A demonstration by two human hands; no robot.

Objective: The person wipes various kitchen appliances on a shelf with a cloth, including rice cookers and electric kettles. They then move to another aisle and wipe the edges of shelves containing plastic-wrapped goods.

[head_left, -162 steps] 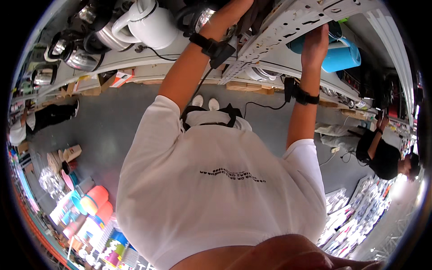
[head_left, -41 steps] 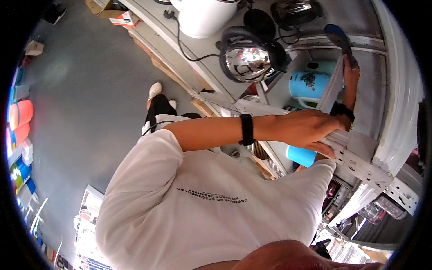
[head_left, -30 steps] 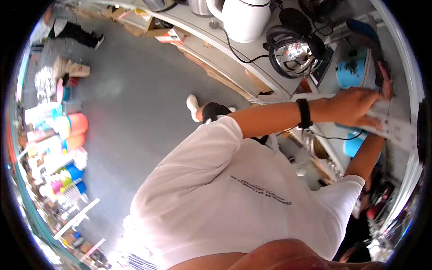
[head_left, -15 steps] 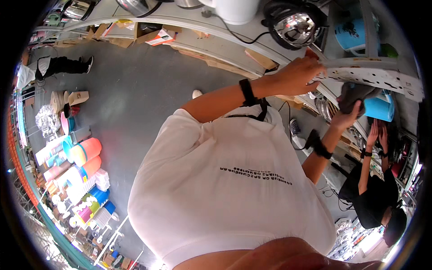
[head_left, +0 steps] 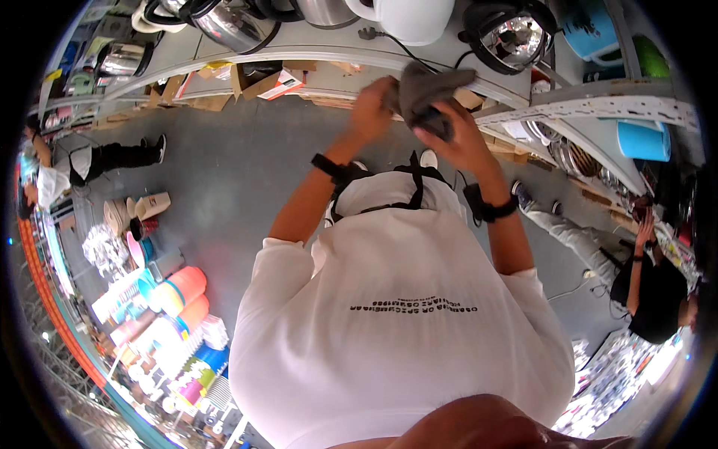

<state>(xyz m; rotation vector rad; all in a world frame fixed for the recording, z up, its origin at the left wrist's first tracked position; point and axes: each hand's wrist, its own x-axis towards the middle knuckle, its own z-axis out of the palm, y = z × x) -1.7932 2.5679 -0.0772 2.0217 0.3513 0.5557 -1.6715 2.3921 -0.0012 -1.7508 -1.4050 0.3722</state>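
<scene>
A dark grey cloth (head_left: 428, 88) hangs bunched between my hands, in front of the shelf edge. My right hand (head_left: 458, 138) is closed round its lower right part. At the cloth's left edge, my left hand (head_left: 372, 111) has its fingers curled and closed on the fabric. Behind the cloth, on the shelf, a white electric kettle (head_left: 410, 19) stands with a dark cord and plug (head_left: 369, 33) beside it. A shiny kettle with a black rim (head_left: 512, 41) is to the right of the cloth.
Steel kettles (head_left: 238, 26) line the shelf (head_left: 321, 52) to the left. Opened cardboard boxes (head_left: 258, 81) lie below. A perforated shelf post (head_left: 583, 108) and a blue jug (head_left: 645, 140) are on the right. A co-worker in black (head_left: 649, 292) stands right; stacked colourful buckets (head_left: 183, 290) stand left.
My right hand has brought the cloth leftward from the shelf post to in front of me. My left hand has left the post and now grips the cloth too.
</scene>
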